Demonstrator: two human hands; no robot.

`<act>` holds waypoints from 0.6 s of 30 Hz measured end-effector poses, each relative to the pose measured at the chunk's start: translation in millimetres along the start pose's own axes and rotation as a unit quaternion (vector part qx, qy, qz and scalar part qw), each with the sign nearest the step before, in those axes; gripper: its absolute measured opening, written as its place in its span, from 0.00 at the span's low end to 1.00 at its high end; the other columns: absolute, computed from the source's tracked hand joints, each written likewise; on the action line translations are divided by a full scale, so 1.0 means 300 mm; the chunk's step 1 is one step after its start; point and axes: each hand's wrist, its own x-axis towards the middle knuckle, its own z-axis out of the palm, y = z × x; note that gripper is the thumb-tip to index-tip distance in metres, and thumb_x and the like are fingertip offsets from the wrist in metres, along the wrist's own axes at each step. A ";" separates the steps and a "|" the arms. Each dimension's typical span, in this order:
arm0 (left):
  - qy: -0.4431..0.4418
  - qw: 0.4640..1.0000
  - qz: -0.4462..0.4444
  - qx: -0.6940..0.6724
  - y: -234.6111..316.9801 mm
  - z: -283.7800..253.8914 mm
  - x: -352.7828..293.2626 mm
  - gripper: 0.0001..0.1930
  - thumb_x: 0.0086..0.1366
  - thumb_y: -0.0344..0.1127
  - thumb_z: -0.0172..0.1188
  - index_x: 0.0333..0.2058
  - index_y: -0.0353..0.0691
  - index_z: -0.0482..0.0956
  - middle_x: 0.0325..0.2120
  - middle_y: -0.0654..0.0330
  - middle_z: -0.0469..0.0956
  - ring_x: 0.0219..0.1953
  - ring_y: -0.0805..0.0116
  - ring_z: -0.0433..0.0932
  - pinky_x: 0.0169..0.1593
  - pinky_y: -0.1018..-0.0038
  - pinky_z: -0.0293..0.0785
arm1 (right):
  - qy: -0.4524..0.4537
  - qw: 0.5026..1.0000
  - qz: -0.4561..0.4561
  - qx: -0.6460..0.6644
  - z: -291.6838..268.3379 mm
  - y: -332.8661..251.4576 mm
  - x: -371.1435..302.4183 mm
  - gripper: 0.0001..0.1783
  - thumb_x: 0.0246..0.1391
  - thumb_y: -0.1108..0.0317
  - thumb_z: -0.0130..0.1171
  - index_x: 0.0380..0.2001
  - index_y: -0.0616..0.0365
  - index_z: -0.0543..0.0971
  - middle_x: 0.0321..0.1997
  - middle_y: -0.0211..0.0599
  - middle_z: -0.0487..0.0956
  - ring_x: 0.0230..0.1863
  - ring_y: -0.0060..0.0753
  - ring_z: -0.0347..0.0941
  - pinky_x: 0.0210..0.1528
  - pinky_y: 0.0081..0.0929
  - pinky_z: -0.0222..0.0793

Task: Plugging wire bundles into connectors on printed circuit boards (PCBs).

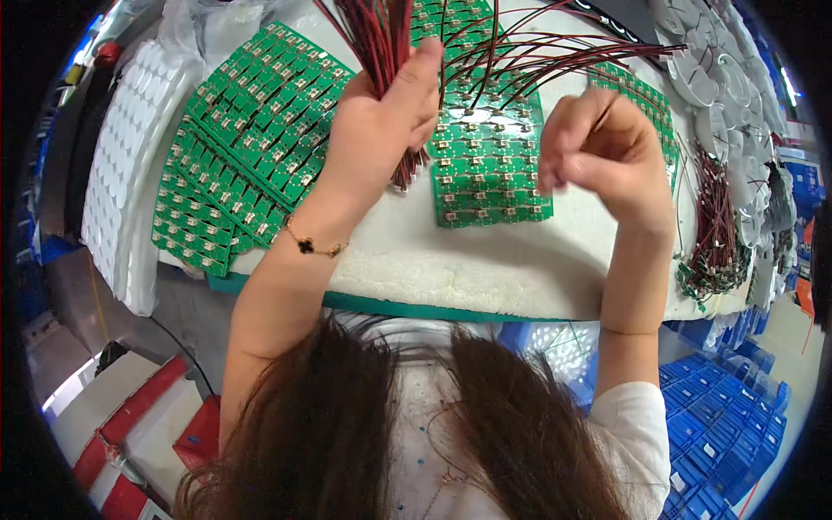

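Observation:
My left hand (377,126) is closed round a bundle of red and black wires (374,39), whose lower ends poke out beneath the fingers. To its right, my right hand (615,160) hovers by the edge of a green circuit board panel (490,165) with rows of small white connectors. Its fingers are curled, thumb near the fingertips; a thin dark line shows between them, but I cannot make out what they hold. Over the panel's upper part, loose red and black wires (563,50) fan out to the right.
More green panels (260,113) lie overlapped at left, beside a stack of white round-celled trays (130,165). Another panel (646,108) sits behind my right hand. At right are a pile of wired boards (718,234) and white round cups (715,78). Blue crates (719,425) stand below.

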 end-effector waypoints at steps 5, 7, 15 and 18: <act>0.044 0.985 0.093 0.138 0.126 -0.054 0.141 0.24 0.68 0.47 0.53 0.15 0.38 0.67 0.14 0.69 0.67 0.18 0.79 0.61 0.25 0.77 0.57 | 0.160 0.912 0.033 -0.377 -0.105 0.034 0.192 0.07 0.48 0.79 0.62 0.31 0.62 0.76 0.32 0.31 0.78 0.35 0.21 0.75 0.41 0.19 0.70; 0.051 0.981 0.104 0.153 0.086 -0.119 0.133 0.24 0.68 0.46 0.53 0.16 0.37 0.67 0.14 0.68 0.67 0.18 0.79 0.61 0.25 0.77 0.57 | 0.160 0.890 0.016 -0.427 -0.111 0.131 0.230 0.07 0.48 0.80 0.61 0.32 0.62 0.76 0.33 0.31 0.78 0.35 0.21 0.75 0.42 0.19 0.70; 0.071 0.964 0.138 0.215 0.049 -0.178 0.142 0.22 0.68 0.44 0.53 0.17 0.34 0.71 0.13 0.67 0.68 0.18 0.77 0.63 0.24 0.76 0.59 | 0.129 0.890 0.039 -0.435 -0.121 0.172 0.275 0.06 0.47 0.83 0.59 0.30 0.64 0.75 0.31 0.30 0.76 0.35 0.23 0.73 0.41 0.21 0.69; 0.067 0.966 0.154 0.199 0.047 -0.178 0.154 0.22 0.68 0.44 0.53 0.18 0.34 0.72 0.13 0.67 0.68 0.18 0.77 0.64 0.25 0.76 0.60 | 0.124 0.880 0.049 -0.457 -0.118 0.151 0.280 0.06 0.47 0.83 0.58 0.30 0.64 0.75 0.30 0.31 0.76 0.34 0.24 0.73 0.39 0.20 0.69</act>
